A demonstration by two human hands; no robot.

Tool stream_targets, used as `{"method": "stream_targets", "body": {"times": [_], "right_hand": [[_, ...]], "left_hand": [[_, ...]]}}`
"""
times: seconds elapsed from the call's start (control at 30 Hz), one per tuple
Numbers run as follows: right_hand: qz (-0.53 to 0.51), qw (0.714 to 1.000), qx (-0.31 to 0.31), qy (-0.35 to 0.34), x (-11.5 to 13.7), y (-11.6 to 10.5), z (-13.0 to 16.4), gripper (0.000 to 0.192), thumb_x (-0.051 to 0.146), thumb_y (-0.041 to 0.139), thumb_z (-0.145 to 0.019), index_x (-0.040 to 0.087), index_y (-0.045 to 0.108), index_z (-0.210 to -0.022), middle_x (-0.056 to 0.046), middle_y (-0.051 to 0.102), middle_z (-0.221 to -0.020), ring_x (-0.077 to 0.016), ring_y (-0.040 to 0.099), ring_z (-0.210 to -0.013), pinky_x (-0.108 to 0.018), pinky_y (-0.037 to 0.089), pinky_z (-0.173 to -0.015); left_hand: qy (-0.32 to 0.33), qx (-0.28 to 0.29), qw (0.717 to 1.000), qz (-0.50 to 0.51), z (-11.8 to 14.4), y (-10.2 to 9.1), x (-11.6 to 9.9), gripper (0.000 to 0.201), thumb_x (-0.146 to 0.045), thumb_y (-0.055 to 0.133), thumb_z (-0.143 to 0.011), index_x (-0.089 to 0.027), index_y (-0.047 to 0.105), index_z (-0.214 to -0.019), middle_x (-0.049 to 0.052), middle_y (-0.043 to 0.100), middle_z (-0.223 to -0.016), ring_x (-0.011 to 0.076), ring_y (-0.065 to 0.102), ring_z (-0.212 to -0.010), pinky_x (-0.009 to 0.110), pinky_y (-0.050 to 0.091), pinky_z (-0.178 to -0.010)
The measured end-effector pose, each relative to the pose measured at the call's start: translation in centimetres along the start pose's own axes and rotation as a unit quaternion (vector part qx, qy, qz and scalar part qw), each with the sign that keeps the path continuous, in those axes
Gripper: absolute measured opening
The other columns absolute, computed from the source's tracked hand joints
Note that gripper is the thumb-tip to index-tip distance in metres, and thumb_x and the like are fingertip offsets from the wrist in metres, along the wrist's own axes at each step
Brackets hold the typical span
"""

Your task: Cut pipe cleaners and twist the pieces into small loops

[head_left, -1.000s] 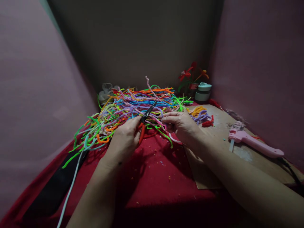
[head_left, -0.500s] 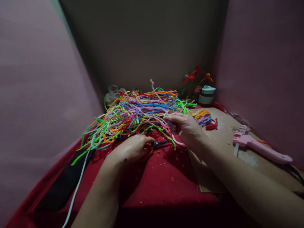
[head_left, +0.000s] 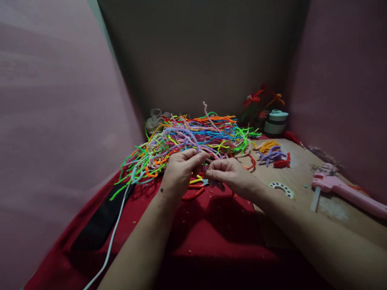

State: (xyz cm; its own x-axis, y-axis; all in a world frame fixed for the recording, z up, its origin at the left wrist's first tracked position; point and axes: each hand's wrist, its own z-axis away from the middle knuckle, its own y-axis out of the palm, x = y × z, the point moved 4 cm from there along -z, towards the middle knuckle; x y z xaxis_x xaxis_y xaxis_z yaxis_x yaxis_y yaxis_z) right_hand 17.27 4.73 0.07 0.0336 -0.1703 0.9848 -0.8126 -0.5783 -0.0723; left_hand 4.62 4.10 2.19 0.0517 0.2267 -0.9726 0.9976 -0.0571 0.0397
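Lying by the L edge of the tabletop (head_left: pixel 193 241) is a flat blk slab (head_left: pixel 93 225), w/ a white cord (head_left: pixel 116 225) running past it twd the near edge. Some clear plastic (head_left: pixel 155 114) is sitting at the back L, behind a big messy pile of fuzzy sticks (head_left: pixel 211 135) that's filling the back half. L hand (head_left: pixel 179 173) is pinching a purple stick (head_left: pixel 196 144) btwn thumb & fingers, just in front of the pile; the stick's arching from over the pile down thru this hand to the other. Red-handled scissors (head_left: pixel 196 194) are lying on the cloth below, btwn both hands. R hand (head_left: pixel 231 175) is also grasping the purple stick, lower down, fingers curled; bits under it are looking too dim to ID. Red & orange flowers (head_left: pixel 254 98) are standing at the back R corner, w/ a teal-lidded jar (head_left: pixel 275 128) beside. Nearer, orange, purple & red bundles (head_left: pixel 272 155) are resting on a tan board (head_left: pixel 298 171) along the R edge, plus a white holed arc (head_left: pixel 281 188). Farthest R, a pink glue gun (head_left: pixel 347 189) is lying on its side.
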Motion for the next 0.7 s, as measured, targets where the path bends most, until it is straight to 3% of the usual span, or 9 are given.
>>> {"method": "stream_targets", "body": {"times": [0.1,0.3,0.4,0.53,0.7], "right_hand": [[0.021,0.999,-0.004,0.027,-0.3,0.2,-0.2,0.023,0.032,0.054,-0.076,0.017,0.049,-0.06,0.004,0.048,-0.049,-0.0059,0.037,-0.038,-0.021,0.027,-0.039],[0.132,0.991,0.003,0.022,-0.4,0.6,-0.2,0.018,0.023,0.049,-0.08,0.017,0.048,-0.063,0.005,0.044,-0.05,-0.0064,0.036,-0.043,-0.02,0.028,-0.045],[0.26,0.965,-0.006,-0.017,-0.5,0.4,-0.2,0.018,0.02,0.046,-0.082,0.017,0.049,-0.064,0.002,0.049,-0.055,-0.0083,0.04,-0.05,-0.022,0.03,-0.051],[0.378,0.919,-0.09,-0.066,-0.2,-0.7,-0.3,0.015,0.022,0.046,-0.083,0.017,0.053,-0.07,0.001,0.049,-0.058,-0.0107,0.04,-0.053,-0.024,0.027,-0.054],[0.459,0.872,-0.168,-0.021,0.0,-2.5,-0.7,0.021,0.03,0.046,-0.083,0.019,0.056,-0.069,-0.001,0.05,-0.056,-0.0123,0.039,-0.05,-0.026,0.023,-0.052]], "left_hand": [[0.041,-0.059,0.997,0.013,0.0,-0.6,-0.6,0.019,-0.03,0.071,-0.069,-0.012,0.063,-0.066,-0.004,0.05,-0.05,0.0032,0.039,-0.043,0.016,0.03,-0.043],[0.073,-0.127,0.972,0.182,-0.5,-2.4,-1.7,0.016,-0.026,0.071,-0.07,-0.014,0.062,-0.074,0.0,0.061,-0.061,0.0041,0.047,-0.043,0.015,0.035,-0.04],[0.12,-0.157,0.962,0.188,-0.7,-4.2,-2.2,0.011,-0.026,0.064,-0.077,-0.014,0.062,-0.077,-0.002,0.059,-0.059,0.0042,0.044,-0.04,0.015,0.034,-0.036],[0.163,-0.212,0.946,0.182,-0.8,-6.8,-2.4,0.009,-0.022,0.058,-0.082,-0.015,0.061,-0.078,-0.004,0.054,-0.054,0.0036,0.039,-0.037,0.016,0.03,-0.033],[0.172,-0.242,0.933,0.203,-0.9,-7.7,-2.4,0.007,-0.021,0.059,-0.081,-0.014,0.06,-0.079,-0.004,0.054,-0.055,0.0046,0.043,-0.038,0.017,0.032,-0.035]]}}
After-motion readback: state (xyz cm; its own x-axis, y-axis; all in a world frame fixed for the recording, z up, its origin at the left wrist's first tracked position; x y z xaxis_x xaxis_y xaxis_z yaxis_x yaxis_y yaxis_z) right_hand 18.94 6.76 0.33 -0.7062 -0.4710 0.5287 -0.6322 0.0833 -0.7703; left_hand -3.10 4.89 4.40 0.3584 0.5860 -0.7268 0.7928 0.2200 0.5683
